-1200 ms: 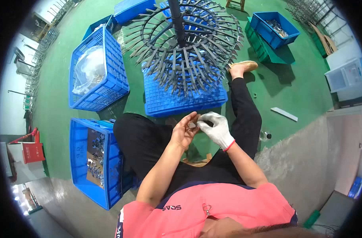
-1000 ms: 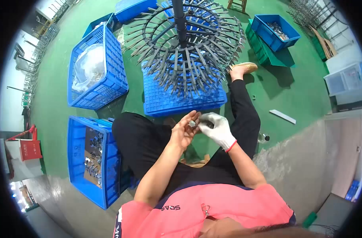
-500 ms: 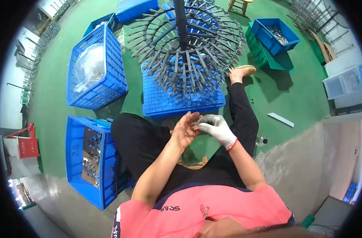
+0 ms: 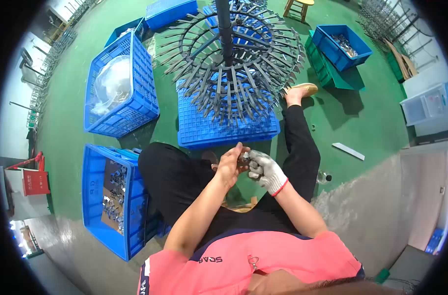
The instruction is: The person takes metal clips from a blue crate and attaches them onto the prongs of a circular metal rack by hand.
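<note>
My bare left hand (image 4: 229, 168) and my gloved right hand (image 4: 268, 172) meet in front of me, above my lap. Between their fingertips is a small shiny metal part (image 4: 245, 156), its exact shape too small to make out. The left fingers are bent around its near side. Curled, with the palm side turned partly up, the right fingers pinch it from the other side; the white glove is darkened at the fingers. Just beyond the hands stands a round rack (image 4: 229, 73) with rings of dark metal prongs on a central post, over a blue crate (image 4: 219, 135).
At left, a blue bin (image 4: 88, 196) holds many small metal parts on cardboard. Behind it a blue basket (image 4: 147, 93) contains a clear plastic bag. A blue tub (image 4: 351, 60) of metal pieces sits on a green crate at right. A white strip (image 4: 348, 151) lies on the floor.
My right hand has turned so its curled fingers and darkened glove side show. My left fingers have bent closer around the metal part. The view has shifted slightly.
</note>
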A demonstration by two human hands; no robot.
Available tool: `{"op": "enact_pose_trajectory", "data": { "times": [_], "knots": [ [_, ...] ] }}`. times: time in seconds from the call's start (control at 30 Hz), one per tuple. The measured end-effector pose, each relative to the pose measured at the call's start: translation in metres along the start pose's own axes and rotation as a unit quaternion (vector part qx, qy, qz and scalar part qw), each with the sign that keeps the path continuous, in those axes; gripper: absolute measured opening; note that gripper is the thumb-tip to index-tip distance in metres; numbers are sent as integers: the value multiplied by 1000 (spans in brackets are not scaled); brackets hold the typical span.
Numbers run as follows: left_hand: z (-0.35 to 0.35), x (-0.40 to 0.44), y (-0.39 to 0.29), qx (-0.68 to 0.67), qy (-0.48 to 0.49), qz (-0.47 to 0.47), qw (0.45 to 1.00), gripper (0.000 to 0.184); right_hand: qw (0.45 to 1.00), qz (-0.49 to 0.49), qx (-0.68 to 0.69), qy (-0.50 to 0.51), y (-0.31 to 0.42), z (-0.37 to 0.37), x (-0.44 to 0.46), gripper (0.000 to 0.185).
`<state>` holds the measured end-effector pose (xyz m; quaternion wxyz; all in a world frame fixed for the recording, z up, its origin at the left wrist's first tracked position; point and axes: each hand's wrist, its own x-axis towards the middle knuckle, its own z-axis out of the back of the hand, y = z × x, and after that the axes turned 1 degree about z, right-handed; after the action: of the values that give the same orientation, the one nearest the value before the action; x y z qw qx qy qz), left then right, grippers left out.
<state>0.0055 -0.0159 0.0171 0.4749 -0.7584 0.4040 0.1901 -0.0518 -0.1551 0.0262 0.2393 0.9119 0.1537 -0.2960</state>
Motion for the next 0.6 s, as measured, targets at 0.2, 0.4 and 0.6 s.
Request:
{"op": "enact_pose_trajectory", "data": {
  "times": [0.2, 0.4, 0.6],
  "knots": [
    [15, 2, -3, -16, 39, 40, 998, 21, 995, -28, 94, 33, -6, 12, 3, 10],
    [19, 15, 8, -38, -2, 70, 997, 17, 990, 47, -129, -16, -5, -1, 0, 9],
    [0, 5, -1, -24, -66, 59, 996, 16, 913, 189, -355, -61, -3, -8, -2, 14]
  ]
}}
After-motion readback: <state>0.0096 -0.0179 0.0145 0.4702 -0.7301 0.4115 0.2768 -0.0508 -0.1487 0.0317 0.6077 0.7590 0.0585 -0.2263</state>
